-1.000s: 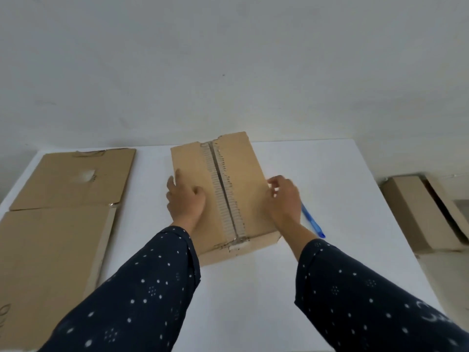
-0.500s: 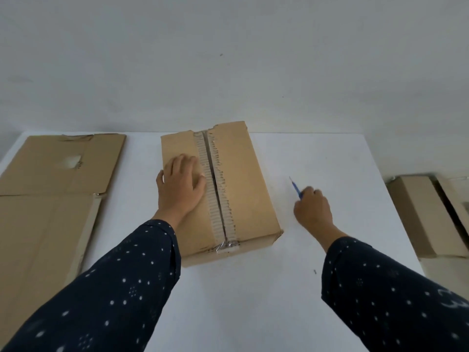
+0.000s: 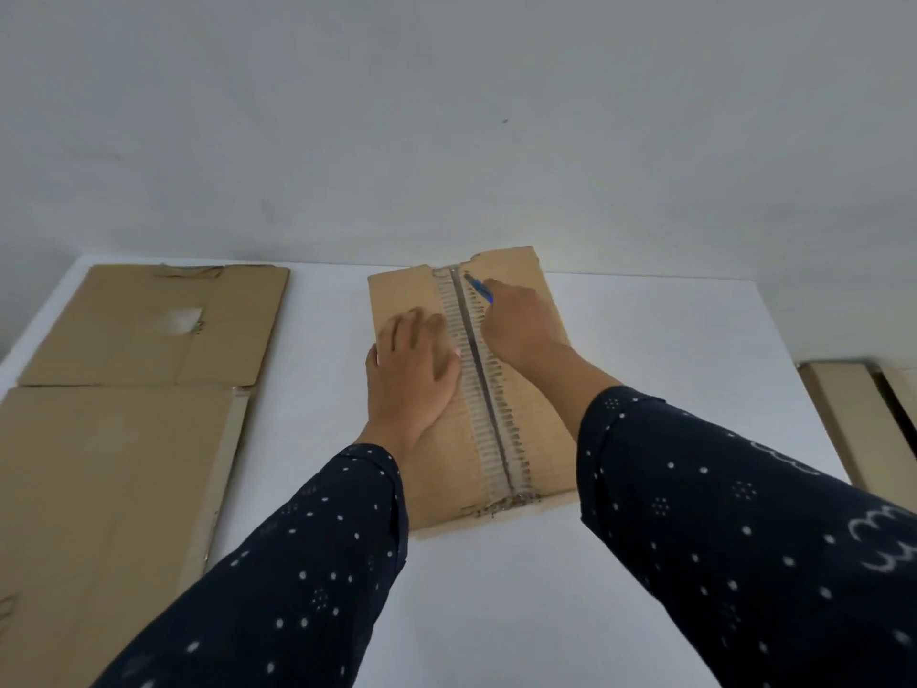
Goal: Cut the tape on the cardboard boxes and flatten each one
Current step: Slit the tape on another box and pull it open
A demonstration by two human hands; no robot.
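A closed cardboard box (image 3: pixel 538 419) lies in the middle of the white table (image 3: pixel 694 340). A strip of clear tape (image 3: pixel 489 399) runs lengthwise along its top seam. My left hand (image 3: pixel 412 360) presses flat on the box's left flap, fingers spread. My right hand (image 3: pixel 518 320) grips a blue cutter (image 3: pixel 480 289) whose tip sits at the far end of the tape seam.
Two flattened cardboard sheets lie on the left of the table, one at the back (image 3: pixel 154 325) and one nearer (image 3: pixel 104 513). More cardboard boxes (image 3: pixel 853 419) sit low beyond the table's right edge. A grey wall stands behind the table.
My right hand picked up the blue cutter from the table to the right of the box and brought it to the far end of the tape seam. My left hand stayed pressing on the box.
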